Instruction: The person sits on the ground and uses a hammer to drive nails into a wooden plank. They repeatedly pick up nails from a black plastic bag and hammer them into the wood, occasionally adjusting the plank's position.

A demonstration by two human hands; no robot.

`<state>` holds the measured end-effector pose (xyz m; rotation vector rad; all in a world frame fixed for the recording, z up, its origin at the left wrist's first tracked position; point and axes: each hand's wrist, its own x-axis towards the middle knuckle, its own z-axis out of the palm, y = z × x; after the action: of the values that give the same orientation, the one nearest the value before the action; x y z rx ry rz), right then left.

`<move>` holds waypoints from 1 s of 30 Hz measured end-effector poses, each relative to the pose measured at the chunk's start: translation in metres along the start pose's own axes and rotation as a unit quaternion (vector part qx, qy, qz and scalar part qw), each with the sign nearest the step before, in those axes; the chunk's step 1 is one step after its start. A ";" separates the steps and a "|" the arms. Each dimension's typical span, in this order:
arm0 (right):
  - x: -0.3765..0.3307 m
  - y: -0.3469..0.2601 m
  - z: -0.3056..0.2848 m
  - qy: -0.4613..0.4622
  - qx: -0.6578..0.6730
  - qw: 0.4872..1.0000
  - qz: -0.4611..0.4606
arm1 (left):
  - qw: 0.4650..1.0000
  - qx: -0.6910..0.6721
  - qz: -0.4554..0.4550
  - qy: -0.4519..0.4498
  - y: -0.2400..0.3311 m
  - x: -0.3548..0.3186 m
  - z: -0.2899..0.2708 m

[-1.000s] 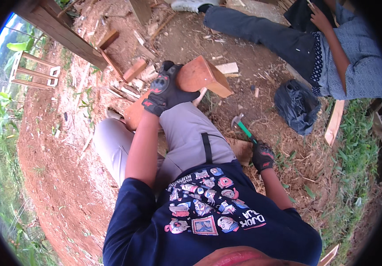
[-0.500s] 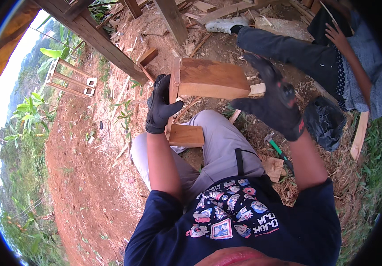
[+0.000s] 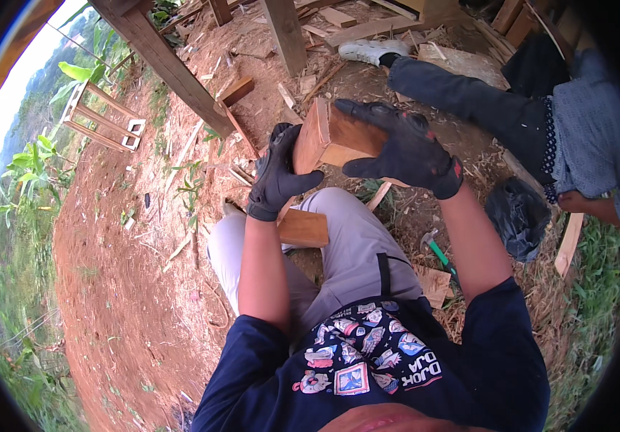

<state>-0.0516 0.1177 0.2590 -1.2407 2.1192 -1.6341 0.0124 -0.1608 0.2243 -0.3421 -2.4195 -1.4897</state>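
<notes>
In front of me is a wooden frame (image 3: 354, 144), made of thick reddish-brown pieces and tilted in the air above my lap. My left hand (image 3: 279, 175), in a black glove, is closed on its left end, thumb on the near side. The black-gloved right hand (image 3: 405, 149) wraps round the upper block from the right, fingers over the top and thumb below. A lower block (image 3: 304, 229) shows over my thigh beneath the left hand; my glove partly hides where it joins the rest.
A hammer (image 3: 439, 255) with a green handle lies by my right thigh, near a black plastic bag (image 3: 517, 218). Another person's outstretched leg (image 3: 468, 97) is at the upper right. Wooden posts (image 3: 284, 36) stand ahead amid scraps. An open wooden frame (image 3: 105, 119) rests on the left slope.
My right hand has moved left and closed on the upper block, which it was apart from before. The frame has turned so its left end face shows more. The other person's arm has dropped.
</notes>
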 end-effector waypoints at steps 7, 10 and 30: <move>-0.006 -0.008 -0.007 -0.025 -0.021 0.999 0.032 | 0.999 -0.027 0.035 -0.022 -0.006 0.002 0.002; -0.012 -0.023 -0.008 -0.024 -0.070 0.997 0.021 | 0.999 -0.012 0.038 -0.027 -0.001 -0.003 0.005; -0.151 0.034 0.034 0.360 0.394 0.777 0.335 | 0.965 0.180 0.179 -0.066 0.066 -0.073 0.054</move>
<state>0.0477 0.2018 0.1679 0.4292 1.4605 -2.3587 0.0969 -0.0874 0.2297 -0.7668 -2.4941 -0.8797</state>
